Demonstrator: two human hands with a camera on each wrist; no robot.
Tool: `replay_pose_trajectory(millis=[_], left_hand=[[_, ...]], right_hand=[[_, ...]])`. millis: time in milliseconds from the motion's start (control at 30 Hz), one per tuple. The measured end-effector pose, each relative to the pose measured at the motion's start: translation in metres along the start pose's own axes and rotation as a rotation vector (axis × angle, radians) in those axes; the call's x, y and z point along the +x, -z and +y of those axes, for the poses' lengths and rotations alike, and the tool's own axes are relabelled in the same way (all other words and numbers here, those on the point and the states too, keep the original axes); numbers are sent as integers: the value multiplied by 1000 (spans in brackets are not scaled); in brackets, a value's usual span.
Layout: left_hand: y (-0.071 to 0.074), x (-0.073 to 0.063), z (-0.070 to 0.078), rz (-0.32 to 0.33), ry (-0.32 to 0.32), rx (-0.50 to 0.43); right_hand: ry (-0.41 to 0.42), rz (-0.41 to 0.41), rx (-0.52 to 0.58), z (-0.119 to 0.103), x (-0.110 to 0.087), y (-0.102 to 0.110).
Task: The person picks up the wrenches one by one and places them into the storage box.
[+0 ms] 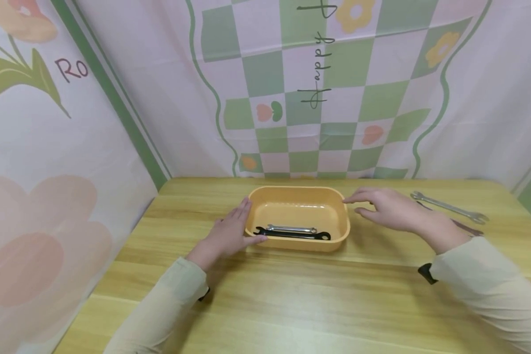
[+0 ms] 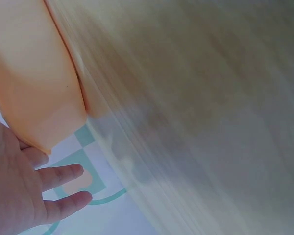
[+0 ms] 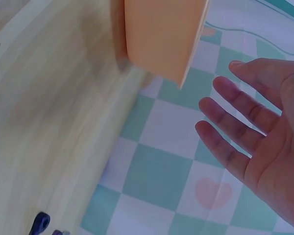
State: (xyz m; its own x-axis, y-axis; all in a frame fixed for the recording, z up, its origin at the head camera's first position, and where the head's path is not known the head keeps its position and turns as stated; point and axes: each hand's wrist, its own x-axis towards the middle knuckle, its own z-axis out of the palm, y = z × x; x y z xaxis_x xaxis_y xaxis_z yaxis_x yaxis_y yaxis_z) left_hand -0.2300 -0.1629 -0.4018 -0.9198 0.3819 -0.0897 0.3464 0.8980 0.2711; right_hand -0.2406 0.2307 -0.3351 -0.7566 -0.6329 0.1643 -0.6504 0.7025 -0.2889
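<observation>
A yellow-orange plastic bin [image 1: 298, 244] sits near the table's back edge. In it, along the front wall, lie a small silver wrench [image 1: 292, 229] and a longer black wrench [image 1: 298, 235]. My left hand [image 1: 226, 235] rests against the bin's left end, fingers extended along the side and thumb at the front rim. My right hand [image 1: 391, 209] hovers by the right end, its fingertips close to the rim in the head view. The right wrist view shows that hand's fingers [image 3: 230, 125] spread, with nothing held and a gap to the bin.
To the right, a large silver wrench [image 1: 449, 206] lies on the wooden table [image 1: 292, 300]. Beside it is a dark wrench [image 1: 468, 228], partly hidden by my right forearm. A patterned cloth [image 1: 301, 142] hangs behind the table's back edge.
</observation>
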Motion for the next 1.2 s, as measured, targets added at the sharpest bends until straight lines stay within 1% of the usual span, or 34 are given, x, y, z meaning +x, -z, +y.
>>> replay_pose_trajectory(millis=[100,200,333,433,600,800,1200], left_hand=[[1,-1,0,3,1,-6],[2,-2,0,0,2,-12],[4,-2,1,-8,9,-16],[4,-2,1,-11,13,-18],[4,-2,2,-16,9,-16],[5,-3,3,-9,4,-15],[3,-2,1,-6,3,-8]], right_hand=[[-3,12,2,3,-3,3],[-23,22,-3,6,-7,6],[-45,13,-18,12,-13,10],[-44,11,-23,17,-18,11],[-65,28,-21,23,-25,13],[-75,40,-45,33,-32,16],[-171,-1,-21,48,-45,17]])
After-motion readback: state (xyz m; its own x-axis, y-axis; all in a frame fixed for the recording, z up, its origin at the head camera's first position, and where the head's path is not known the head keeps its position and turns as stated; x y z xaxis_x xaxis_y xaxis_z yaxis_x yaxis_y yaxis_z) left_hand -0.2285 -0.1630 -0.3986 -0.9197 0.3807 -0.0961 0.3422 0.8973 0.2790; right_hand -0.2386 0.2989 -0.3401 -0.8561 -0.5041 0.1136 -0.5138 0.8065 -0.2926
